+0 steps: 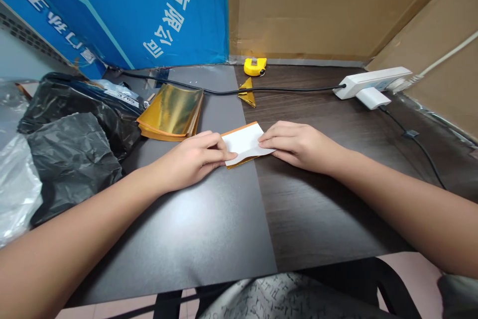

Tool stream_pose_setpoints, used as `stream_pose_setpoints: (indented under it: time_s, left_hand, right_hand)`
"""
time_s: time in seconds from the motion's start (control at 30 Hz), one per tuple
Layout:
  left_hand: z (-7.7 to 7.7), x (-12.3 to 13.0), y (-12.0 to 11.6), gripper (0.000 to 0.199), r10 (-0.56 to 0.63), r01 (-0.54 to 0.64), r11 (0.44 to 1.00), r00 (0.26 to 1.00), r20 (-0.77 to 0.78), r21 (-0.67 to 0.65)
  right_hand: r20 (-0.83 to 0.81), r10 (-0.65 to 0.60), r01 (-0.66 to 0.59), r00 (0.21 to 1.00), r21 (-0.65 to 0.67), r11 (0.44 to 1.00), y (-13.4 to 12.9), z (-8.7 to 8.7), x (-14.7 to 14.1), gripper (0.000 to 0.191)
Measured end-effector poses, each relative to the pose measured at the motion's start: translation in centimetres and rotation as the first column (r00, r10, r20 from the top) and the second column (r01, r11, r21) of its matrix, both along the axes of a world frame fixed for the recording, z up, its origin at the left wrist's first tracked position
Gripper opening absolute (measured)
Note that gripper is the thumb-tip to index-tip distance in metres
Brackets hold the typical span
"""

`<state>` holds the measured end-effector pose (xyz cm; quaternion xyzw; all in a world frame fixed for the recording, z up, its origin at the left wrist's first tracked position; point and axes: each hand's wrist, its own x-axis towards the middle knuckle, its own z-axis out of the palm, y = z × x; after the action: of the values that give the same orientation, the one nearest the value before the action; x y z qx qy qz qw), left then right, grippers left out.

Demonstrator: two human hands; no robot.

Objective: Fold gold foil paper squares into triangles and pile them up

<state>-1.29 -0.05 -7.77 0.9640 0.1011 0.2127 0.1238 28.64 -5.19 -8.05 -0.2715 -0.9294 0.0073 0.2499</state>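
A small sheet of paper (pixel 244 142), white on top with a gold underside, lies folded on the table between my hands. My left hand (pixel 196 157) holds its left end, with the fingers lying over the edge. My right hand (pixel 298 145) grips the right end, fingertips on the white face. Behind my left hand sits a curled stack of gold foil paper (pixel 172 110). A small folded gold triangle (pixel 247 93) rests farther back, beyond both hands.
Crumpled black plastic bags (pixel 70 159) and a clear bag (pixel 15 184) lie at the left. A yellow tape measure (pixel 255 66), a black cable (pixel 224 91) and a white power strip (pixel 373 82) stand at the back, against a blue board (pixel 112 10) and cardboard (pixel 336 10).
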Motion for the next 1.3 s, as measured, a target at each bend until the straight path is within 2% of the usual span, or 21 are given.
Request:
stream_pose_setpoints:
  time_s: [0.2,0.33,0.4,0.5,0.6,0.7,0.9,1.03,1.3]
  left_hand:
    - [0.3,-0.4,0.0,0.032,-0.036,0.046,0.994,0.995,-0.096,0.102]
    - [0.7,-0.6,0.1,0.034,-0.053,0.069,0.992,0.986,-0.157,0.103]
    - [0.8,-0.6,0.2,0.034,-0.054,0.072,0.993,0.983,-0.176,0.096]
    - [0.8,-0.6,0.3,0.032,-0.040,0.059,0.994,0.983,-0.180,0.096]
    - [0.7,-0.5,0.3,0.031,-0.077,0.086,0.994,0.988,-0.131,0.063]
    - [0.6,-0.4,0.0,0.034,-0.111,0.113,0.993,0.986,-0.122,0.014]
    - [0.5,0.0,-0.7,0.038,-0.100,0.091,0.994,0.985,-0.139,-0.068]
    - [0.3,0.2,-0.6,0.039,-0.100,0.094,0.994,0.987,-0.126,-0.050]
    - [0.0,0.2,-0.4,0.040,-0.094,0.095,0.995,0.987,-0.132,0.001]
  right_hand:
    - [0.092,0.004,0.000,0.996,-0.039,0.999,-0.5,0.9,0.2,0.022]
    - [0.128,-0.007,0.018,0.992,-0.088,0.996,-1.0,1.3,-0.1,0.026]
    - [0.161,-0.074,0.081,0.984,-0.041,0.996,-1.4,1.5,-1.0,0.030]
    - [0.202,-0.228,0.203,0.952,0.138,0.970,-2.2,1.5,-2.6,0.027]
    - [0.213,-0.255,0.212,0.943,0.206,0.955,-2.8,1.4,-3.8,0.021]
    - [0.226,-0.242,0.210,0.944,0.157,0.965,-2.8,1.2,-3.8,0.025]
    - [0.165,-0.198,0.202,0.966,-0.007,0.979,-2.1,0.4,-3.4,0.034]
    - [0.183,-0.186,0.194,0.965,-0.027,0.981,-2.1,-0.2,-3.7,0.041]
    - [0.220,-0.186,0.200,0.958,-0.041,0.979,-2.4,-0.3,-3.7,0.042]
